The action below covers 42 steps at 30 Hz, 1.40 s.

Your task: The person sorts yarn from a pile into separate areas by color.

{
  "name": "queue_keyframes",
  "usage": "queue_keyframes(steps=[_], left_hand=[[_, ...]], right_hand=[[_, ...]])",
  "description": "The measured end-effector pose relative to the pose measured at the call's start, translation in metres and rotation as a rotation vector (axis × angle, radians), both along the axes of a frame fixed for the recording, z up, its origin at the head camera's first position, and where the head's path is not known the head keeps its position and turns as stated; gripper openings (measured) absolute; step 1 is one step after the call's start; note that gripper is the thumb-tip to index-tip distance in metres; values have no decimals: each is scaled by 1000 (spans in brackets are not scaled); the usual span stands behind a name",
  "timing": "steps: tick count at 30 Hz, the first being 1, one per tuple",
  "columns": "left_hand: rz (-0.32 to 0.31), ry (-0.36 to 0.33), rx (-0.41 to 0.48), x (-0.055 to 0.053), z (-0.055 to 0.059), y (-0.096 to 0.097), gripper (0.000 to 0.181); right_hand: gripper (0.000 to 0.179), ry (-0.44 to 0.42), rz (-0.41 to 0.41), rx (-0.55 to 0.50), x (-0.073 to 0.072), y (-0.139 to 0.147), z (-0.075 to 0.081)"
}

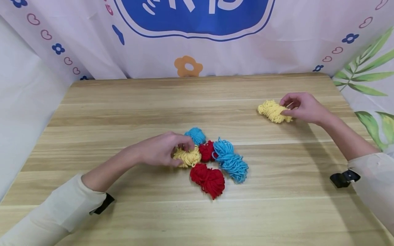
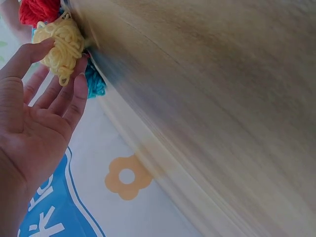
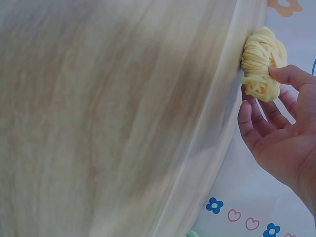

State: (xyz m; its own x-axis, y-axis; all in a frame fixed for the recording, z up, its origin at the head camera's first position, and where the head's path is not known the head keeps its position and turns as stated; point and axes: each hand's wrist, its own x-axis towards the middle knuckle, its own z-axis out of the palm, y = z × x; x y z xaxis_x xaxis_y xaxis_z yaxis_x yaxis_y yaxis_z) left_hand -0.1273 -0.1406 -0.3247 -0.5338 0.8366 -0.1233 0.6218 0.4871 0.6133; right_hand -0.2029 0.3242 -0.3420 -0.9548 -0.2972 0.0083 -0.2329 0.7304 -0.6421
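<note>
With thumb and fingers, my left hand (image 1: 165,149) grips the end of a small yellow yarn bundle (image 1: 188,156); the left wrist view shows the thumb on the yarn's side. This bundle lies against a small blue yarn bundle (image 1: 196,136) and a small red one (image 1: 207,151). A larger blue yarn bundle (image 1: 231,160) and a larger red one (image 1: 208,180), both tied at the waist, lie beside them. Far to the right, my right hand (image 1: 303,106) holds one end of another yellow yarn bundle (image 1: 273,111) between thumb and fingers, at the tabletop.
All the yarn is on a wood-grain table (image 1: 147,112). A white printed cloth (image 1: 234,56) hangs behind the table's back edge. Black straps with small devices (image 1: 344,178) hang at both sleeve cuffs.
</note>
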Motion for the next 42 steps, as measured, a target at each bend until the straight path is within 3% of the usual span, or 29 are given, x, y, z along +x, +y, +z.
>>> queue_keyframes(steps=[21,42], left_hand=[[45,-30,22,-2,7,-5,36],[47,-27,41,-1,18,-8,33]], right_hand=[[21,9,20,18,1,1,2],[23,-18,19,-8,0,3,2]])
